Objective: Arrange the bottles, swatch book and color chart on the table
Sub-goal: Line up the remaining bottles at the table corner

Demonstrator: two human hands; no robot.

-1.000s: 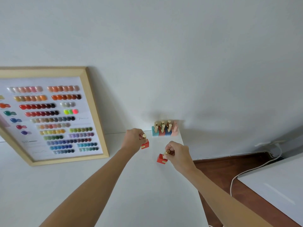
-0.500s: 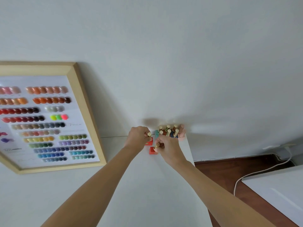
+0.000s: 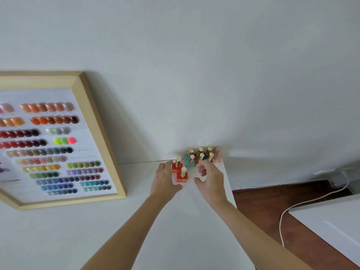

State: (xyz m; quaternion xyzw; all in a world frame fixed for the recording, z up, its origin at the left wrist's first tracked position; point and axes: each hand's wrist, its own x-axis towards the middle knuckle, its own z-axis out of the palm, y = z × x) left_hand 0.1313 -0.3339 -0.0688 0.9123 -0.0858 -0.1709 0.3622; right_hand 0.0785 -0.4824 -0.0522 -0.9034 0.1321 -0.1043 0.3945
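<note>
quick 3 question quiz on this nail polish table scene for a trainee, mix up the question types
1. True or false: the two red bottles stand upright on the table, apart from both hands.
2. Multiple choice: the framed color chart is (A) flat on the table, (B) leaning against the wall, (C) held in the left hand.
3. Fill in: the right hand is open and holds ____.

Key
1. False: the left hand's fingers touch them.
2. B
3. nothing
</note>
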